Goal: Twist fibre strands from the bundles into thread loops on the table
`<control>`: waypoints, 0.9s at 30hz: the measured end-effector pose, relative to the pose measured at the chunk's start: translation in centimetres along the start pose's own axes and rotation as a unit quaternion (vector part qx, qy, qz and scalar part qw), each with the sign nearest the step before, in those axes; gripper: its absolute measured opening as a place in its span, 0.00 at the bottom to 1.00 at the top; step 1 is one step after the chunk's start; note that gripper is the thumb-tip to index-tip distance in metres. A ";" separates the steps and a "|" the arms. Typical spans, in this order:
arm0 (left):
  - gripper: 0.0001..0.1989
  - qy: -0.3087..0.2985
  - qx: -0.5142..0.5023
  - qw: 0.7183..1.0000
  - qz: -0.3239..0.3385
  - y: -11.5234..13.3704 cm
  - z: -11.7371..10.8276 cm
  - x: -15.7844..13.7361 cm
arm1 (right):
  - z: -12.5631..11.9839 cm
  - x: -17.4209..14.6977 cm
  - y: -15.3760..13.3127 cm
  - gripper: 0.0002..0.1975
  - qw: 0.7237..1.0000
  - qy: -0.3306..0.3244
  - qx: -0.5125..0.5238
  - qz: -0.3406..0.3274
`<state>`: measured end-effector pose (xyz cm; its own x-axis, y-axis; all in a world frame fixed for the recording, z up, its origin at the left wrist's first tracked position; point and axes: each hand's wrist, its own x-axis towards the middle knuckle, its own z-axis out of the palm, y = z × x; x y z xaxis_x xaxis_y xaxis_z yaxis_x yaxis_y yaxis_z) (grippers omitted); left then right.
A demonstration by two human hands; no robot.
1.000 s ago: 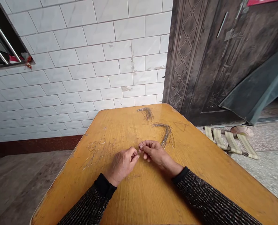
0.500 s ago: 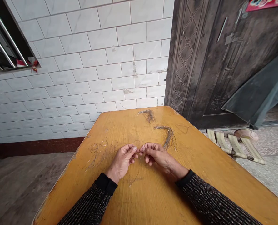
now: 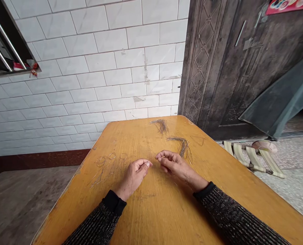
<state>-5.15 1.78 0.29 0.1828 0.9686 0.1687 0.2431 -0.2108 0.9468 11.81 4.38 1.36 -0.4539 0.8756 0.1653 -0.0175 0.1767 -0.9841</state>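
Observation:
My left hand [image 3: 137, 173] is over the middle of the table, thumb and fingertips pinched together; whatever is between them is too fine to make out. A short gap to the right, my right hand [image 3: 173, 165] is also closed in a pinch, its fingertips facing the left ones. A thin wire [image 3: 175, 183] shows faintly just below the right hand and seems to come from it. Left of my hands lie several wires with looped ends [image 3: 101, 161]. Beyond my right hand rests a bent bundle of thin wires [image 3: 183, 148].
A second wire bundle [image 3: 161, 126] lies near the far edge of the yellow wooden table [image 3: 151, 217]. A bent wire [image 3: 198, 140] lies at the right. Behind are a tiled wall [image 3: 110, 61] and a dark door [image 3: 218, 85]. A strapped frame [image 3: 253, 158] is on the floor at right.
My hands were together with a thin wire loop between them; now they are apart, the right raised slightly. A thin strand seen below the left hand no longer shows there.

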 end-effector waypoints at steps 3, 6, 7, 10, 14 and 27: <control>0.15 -0.020 0.068 0.996 0.055 0.1 0.2 -0.2 | 0.4 -0.2 0.2 0.12 0.996 -0.033 -0.055 -0.054; 0.11 -0.021 0.074 0.995 0.061 0.2 0.4 -0.3 | 0.6 -0.1 0.4 0.13 0.996 0.002 -0.071 -0.057; 0.12 -0.018 0.065 0.996 0.051 0.2 0.4 -0.3 | 0.6 0.0 0.5 0.13 0.996 0.025 -0.071 -0.052; 0.14 0.003 0.052 0.998 0.026 0.1 0.5 -0.2 | 0.2 0.3 0.7 0.14 0.993 0.069 -0.083 -0.042; 0.09 0.043 0.095 0.994 0.032 -0.4 0.3 0.1 | -0.2 0.4 0.8 0.13 0.994 0.057 -0.090 -0.036; 0.10 -0.062 0.257 0.954 0.143 1.8 -2.3 0.1 | -2.1 0.0 0.1 0.13 0.997 -0.039 -0.072 -0.006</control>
<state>-6.85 1.80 2.67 0.4152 0.8451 0.3367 0.5960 -0.5323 0.6012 13.70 5.34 1.38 -0.5226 0.8364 0.1651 0.1026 0.2540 -0.9617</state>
